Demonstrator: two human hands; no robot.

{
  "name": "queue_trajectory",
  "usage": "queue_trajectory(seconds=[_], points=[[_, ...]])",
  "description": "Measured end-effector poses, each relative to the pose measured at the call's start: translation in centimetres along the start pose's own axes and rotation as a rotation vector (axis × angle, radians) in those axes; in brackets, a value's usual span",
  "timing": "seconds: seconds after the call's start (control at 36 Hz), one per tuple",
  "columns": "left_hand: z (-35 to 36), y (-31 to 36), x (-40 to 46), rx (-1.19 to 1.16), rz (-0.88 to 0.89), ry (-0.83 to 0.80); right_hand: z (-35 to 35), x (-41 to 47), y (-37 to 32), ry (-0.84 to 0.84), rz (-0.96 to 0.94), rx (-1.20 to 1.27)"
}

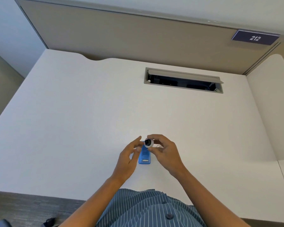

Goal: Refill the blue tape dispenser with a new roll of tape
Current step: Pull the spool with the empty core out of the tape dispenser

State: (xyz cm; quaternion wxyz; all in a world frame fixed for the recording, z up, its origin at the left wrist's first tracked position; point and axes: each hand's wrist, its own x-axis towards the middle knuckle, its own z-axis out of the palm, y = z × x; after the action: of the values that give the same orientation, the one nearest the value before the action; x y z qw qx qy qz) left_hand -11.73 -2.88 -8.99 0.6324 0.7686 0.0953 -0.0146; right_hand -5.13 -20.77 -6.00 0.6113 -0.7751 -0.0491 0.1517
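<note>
Blue tape dispenser [144, 156] sits on the white desk [88, 112], directly between both hands, long axis running toward/away from the person. New tape roll [148, 143] with dark hub is pinched in the right hand [162, 150], hovering just over the dispenser's far end. Left hand [129, 158] is loose, fingers spread, holding nothing, beside the dispenser; right is the one positioned to seat the roll.

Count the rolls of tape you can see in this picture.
1. The small white tape roll with a black core is pinched in the right hand, above the blue plastic tape dispenser. Others may be hidden behind the hands.
</note>
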Motion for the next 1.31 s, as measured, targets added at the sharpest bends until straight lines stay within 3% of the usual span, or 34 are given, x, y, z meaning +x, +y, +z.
queue_trajectory(seconds=[0.33, 0.89, 1.31], points=[[1.2, 2.8, 0.4, -0.303, -0.266, 0.116, -0.4, -1.2, -1.2, -0.011, 0.098, 0.27], [1.7, 4.3, 0.8, -0.633, -0.452, 0.056, -1.2, -1.3, -1.3, 0.069, -0.15, -0.025], [2.0, 4.3, 1.7, -0.606, -0.482, 0.069, -0.9, -1.0, -1.2, 0.082, -0.196, -0.069]])
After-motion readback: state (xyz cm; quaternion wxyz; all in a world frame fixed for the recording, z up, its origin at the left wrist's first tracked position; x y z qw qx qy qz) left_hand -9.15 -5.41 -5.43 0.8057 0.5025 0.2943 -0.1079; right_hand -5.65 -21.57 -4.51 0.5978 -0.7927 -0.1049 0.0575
